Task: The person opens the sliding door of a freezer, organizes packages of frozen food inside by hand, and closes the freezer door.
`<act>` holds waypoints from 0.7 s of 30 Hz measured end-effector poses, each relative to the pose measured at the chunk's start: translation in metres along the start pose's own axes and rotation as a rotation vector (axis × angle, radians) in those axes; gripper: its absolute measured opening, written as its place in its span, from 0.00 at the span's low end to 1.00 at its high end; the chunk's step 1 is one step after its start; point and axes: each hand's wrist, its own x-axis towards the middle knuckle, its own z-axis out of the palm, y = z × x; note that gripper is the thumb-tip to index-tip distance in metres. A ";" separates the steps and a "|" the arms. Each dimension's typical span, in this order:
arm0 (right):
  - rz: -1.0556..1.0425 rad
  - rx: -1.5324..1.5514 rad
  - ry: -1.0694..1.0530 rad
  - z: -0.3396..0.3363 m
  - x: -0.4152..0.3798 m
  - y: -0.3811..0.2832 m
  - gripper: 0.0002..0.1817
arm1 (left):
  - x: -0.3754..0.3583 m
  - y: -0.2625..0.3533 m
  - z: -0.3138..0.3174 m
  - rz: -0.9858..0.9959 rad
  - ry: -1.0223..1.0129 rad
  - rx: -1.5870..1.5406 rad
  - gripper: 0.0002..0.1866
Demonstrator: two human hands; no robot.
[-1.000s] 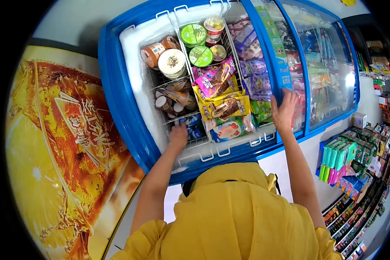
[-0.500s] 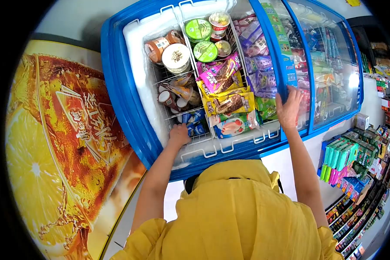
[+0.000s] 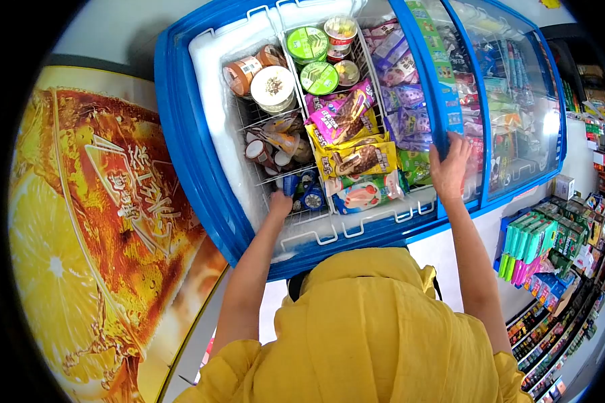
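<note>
My left hand (image 3: 280, 203) reaches into the front left wire compartment of the chest freezer. Its fingers close round a blue-wrapped ice cream (image 3: 290, 184), partly hidden by the hand. Beside it lie more blue-wrapped ice creams (image 3: 312, 197) with round ends. My right hand (image 3: 452, 171) grips the blue frame of the sliding freezer lid (image 3: 442, 101), thumb on the near side and fingers over the frame. Ice cream cones (image 3: 275, 144) lie just beyond my left hand. Yellow ice cream bar packs (image 3: 357, 160) fill the compartment to its right.
White-lidded tub (image 3: 273, 88) and green-lidded cups (image 3: 318, 78) stand at the back of the freezer (image 3: 195, 161). Purple packets (image 3: 407, 121) lie near the lid. Glass covers the right side. A drink poster (image 3: 107, 235) is at left, stocked shelves (image 3: 571, 295) at right.
My left hand has drawn a blue-wrapped ice cream up a little, and the blue packs beside it have shifted. My right hand stays on the lid frame.
</note>
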 end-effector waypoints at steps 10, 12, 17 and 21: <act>0.032 -0.022 -0.044 -0.002 0.001 -0.002 0.25 | 0.079 -0.043 0.053 -0.286 0.150 -0.838 0.24; 0.030 -0.031 -0.047 -0.001 0.001 -0.003 0.25 | 0.090 -0.051 0.057 -0.326 0.139 -0.692 0.23; 0.030 -0.049 -0.063 -0.003 0.004 -0.004 0.26 | 0.111 -0.070 0.047 -0.468 -0.150 -0.435 0.21; -0.006 -0.080 -0.050 -0.002 0.004 -0.004 0.27 | 0.082 -0.051 0.046 -0.091 0.153 0.049 0.17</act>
